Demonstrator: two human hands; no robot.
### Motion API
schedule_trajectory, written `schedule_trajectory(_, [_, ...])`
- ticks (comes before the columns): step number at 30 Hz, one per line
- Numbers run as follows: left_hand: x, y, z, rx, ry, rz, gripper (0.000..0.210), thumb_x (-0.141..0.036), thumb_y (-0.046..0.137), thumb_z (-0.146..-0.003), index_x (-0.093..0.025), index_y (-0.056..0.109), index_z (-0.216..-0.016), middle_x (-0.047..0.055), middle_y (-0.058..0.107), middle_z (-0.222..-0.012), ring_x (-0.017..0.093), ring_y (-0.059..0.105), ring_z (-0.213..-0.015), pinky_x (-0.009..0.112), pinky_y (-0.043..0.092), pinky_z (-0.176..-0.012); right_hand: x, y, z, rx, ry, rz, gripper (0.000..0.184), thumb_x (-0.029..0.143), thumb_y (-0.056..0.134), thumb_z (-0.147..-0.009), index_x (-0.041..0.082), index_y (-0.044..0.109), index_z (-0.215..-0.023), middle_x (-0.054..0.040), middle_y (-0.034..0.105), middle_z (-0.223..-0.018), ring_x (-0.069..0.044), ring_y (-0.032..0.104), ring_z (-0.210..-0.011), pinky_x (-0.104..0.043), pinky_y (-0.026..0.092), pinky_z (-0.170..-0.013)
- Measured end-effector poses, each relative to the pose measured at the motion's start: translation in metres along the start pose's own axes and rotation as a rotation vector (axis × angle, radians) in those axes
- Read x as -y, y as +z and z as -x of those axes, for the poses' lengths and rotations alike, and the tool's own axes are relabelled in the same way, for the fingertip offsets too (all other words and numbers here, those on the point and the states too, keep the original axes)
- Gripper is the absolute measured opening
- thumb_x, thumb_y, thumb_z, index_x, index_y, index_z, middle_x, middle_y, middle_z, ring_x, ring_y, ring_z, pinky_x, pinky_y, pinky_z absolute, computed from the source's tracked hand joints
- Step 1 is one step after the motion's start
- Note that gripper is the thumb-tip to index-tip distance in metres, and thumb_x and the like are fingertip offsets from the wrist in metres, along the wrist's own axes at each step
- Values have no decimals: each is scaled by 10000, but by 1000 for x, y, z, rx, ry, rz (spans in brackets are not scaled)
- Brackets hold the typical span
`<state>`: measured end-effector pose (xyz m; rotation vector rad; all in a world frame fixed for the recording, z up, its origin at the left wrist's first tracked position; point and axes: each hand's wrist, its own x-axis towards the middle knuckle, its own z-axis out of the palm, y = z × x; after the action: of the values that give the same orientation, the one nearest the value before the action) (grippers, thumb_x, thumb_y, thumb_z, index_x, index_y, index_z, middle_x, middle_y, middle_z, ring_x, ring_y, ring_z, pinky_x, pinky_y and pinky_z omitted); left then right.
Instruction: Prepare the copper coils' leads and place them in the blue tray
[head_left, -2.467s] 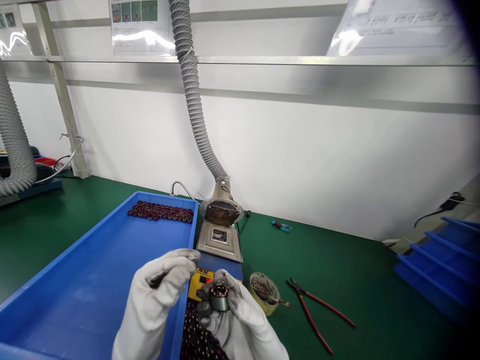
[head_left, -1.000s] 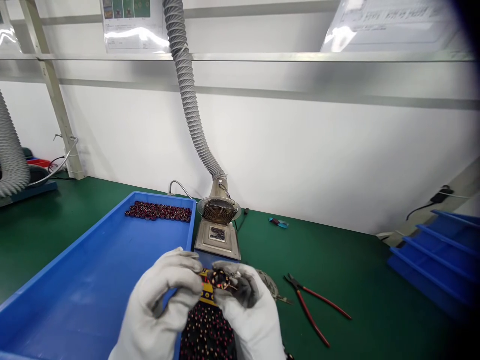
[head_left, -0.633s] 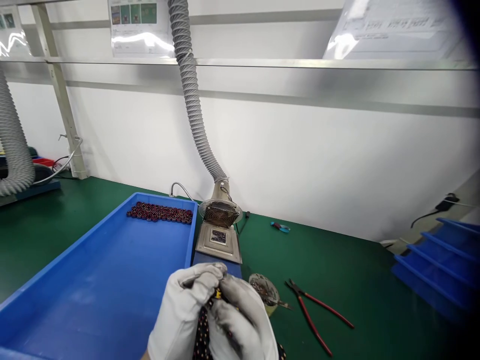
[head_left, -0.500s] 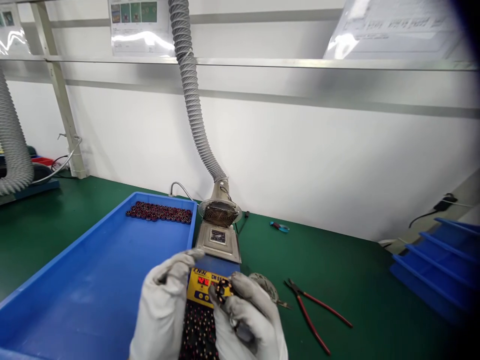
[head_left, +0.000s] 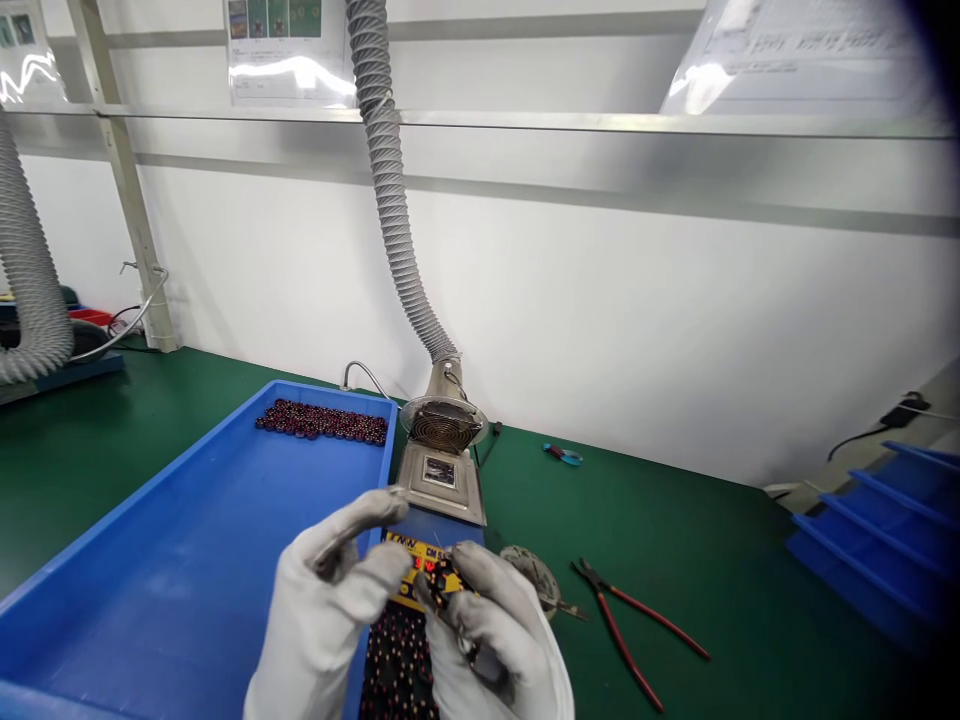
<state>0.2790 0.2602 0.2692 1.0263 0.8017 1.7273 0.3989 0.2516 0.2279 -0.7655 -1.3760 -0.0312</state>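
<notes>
Both my hands wear white gloves and are low in the centre of the view. My right hand (head_left: 491,640) pinches a small copper-wound coil (head_left: 441,580) between thumb and fingers. My left hand (head_left: 330,600) is just left of it, its thumb reaching up to the coil and its index finger raised apart. Under the hands lies a dark tray of several similar coils (head_left: 397,660). Right behind the hands stands a solder pot (head_left: 442,478) with a yellow front panel and a red display.
A large blue tray (head_left: 187,540) lies at the left with a row of coils (head_left: 322,422) at its far end. A grey extraction hose (head_left: 390,200) drops to the pot. Red-handled pliers (head_left: 637,630), a tape roll (head_left: 534,570), small blue cutters (head_left: 562,454) and stacked blue trays (head_left: 885,520) are at the right.
The hands came together on the coil, then drew slightly apart. My left thumb has now moved back toward the coil in my right hand. The view shifted a little.
</notes>
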Motion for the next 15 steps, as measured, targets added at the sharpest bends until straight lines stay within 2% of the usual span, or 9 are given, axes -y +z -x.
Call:
schedule_trajectory(3, [-10,5,-3,152,-221,-85,221,-132,698,-657,-207,703,-865,0,712,-842,140,634,-792,142,495,-683,1,-2,-3,45,-8,-1,305,49,691,-692,273,578,-864,-30,653,-1004,-251,629,-882,-430,525,-759])
schedule_trajectory(5, [-11,8,-4,180,-279,-59,161,-187,701,-684,-190,696,-845,-2,706,-779,126,626,-729,158,498,-684,2,-5,-4,115,18,-13,275,66,691,-704,270,584,-855,-32,652,-1020,-254,629,-889,-435,519,-771])
schedule_trajectory(8, [-7,6,-5,188,-273,-25,145,-181,710,-685,-169,688,-828,4,696,-739,115,620,-703,155,488,-679,3,-5,-3,140,31,-25,255,75,703,-698,263,595,-832,-29,658,-1008,-254,631,-883,-439,509,-796])
schedule_trajectory(12, [-4,1,-8,23,-143,142,229,-268,690,-702,-181,676,-913,23,698,-774,152,636,-765,203,501,-725,3,1,0,10,13,-23,258,66,699,-678,260,596,-812,-35,663,-963,-253,629,-862,-425,532,-741])
schedule_trajectory(13, [-5,1,-9,22,-141,117,256,-286,682,-699,-179,674,-932,32,695,-780,169,635,-767,229,508,-724,3,3,1,-7,13,-17,257,67,696,-678,261,595,-813,-37,663,-957,-253,628,-861,-423,537,-728])
schedule_trajectory(15, [-9,2,-8,140,-202,-27,246,-270,672,-687,-161,685,-908,49,683,-786,197,626,-767,273,511,-732,0,4,4,-24,14,-9,246,82,685,-692,267,593,-825,-37,662,-957,-253,627,-866,-428,536,-731])
